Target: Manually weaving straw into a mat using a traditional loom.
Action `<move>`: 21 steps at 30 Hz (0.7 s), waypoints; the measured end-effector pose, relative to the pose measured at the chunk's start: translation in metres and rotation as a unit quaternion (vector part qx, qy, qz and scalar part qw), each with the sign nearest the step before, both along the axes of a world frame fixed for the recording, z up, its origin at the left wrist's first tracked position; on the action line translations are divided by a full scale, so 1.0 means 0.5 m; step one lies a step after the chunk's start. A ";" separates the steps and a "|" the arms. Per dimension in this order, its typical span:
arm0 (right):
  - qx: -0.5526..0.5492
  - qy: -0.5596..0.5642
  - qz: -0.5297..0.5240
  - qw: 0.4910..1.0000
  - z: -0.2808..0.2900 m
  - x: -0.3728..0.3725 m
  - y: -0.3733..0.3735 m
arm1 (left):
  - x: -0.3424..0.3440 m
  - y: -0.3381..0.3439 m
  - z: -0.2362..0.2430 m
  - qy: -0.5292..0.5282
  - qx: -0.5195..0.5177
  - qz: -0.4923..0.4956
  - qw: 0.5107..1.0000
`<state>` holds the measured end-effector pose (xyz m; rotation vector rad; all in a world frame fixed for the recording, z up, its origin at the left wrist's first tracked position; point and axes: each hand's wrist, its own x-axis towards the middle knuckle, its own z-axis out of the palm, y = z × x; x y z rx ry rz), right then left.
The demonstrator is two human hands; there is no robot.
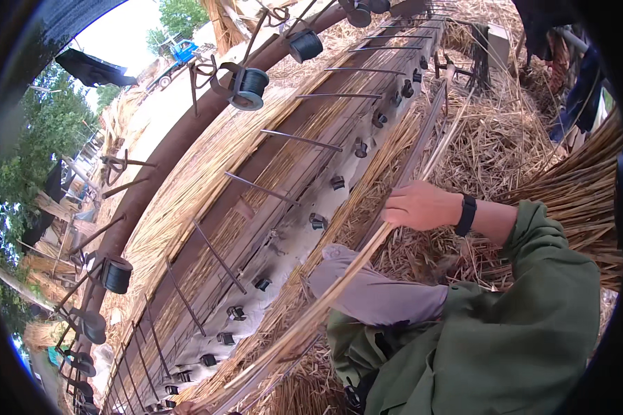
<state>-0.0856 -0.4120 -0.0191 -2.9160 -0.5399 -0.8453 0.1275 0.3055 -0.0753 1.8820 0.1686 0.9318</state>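
A long, thin bundle of pale reed stalks [339, 282] runs diagonally from the lower left up past my right hand [414, 206]. My right hand is closed around its upper part, knuckles up, with a black band on the wrist. Down at the lower edge, a small patch of my left hand [185, 409] shows beside the bundle's lower end; its fingers cannot be made out. Just left of the bundle stands a long weaving frame [284, 181] with metal rods across it and reeds laid along it. Small dark wire spools [318, 221] hang in a row along its near side.
Larger wire spools [248, 88] hang from a curved rusty pipe [167, 149] beyond the frame. Loose straw [488, 162] covers the ground at right, near a thick reed heap [574, 197]. My bent knee [387, 297] is close under the bundle. A blue truck [180, 54] stands far off.
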 end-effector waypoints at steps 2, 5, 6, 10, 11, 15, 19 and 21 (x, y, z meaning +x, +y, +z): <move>-0.058 -0.012 -0.050 0.997 0.033 -0.011 -0.063 | 0.061 -0.014 -0.005 -0.060 0.047 -0.031 0.997; -0.114 -0.114 -0.078 0.984 0.101 0.025 -0.151 | 0.132 -0.114 0.055 -0.088 0.082 -0.023 0.992; -0.134 -0.157 -0.073 0.976 0.130 0.053 -0.183 | 0.143 -0.161 0.085 -0.103 0.094 -0.030 0.990; -0.119 -0.262 -0.174 0.942 0.215 0.220 -0.286 | 0.171 -0.361 0.211 -0.137 0.209 -0.049 0.967; -0.134 -0.221 -0.202 0.945 0.209 0.263 -0.293 | 0.165 -0.403 0.213 -0.113 0.260 -0.026 0.959; -0.155 0.033 -0.251 0.955 0.113 0.386 -0.287 | 0.208 -0.470 0.207 0.077 0.318 -0.227 0.917; -0.118 0.034 -0.235 0.964 0.052 0.444 -0.281 | 0.281 -0.443 0.155 0.098 0.149 -0.394 0.902; -0.123 -0.049 -0.228 0.965 0.043 0.449 -0.280 | 0.292 -0.427 0.142 0.086 0.425 -0.241 0.869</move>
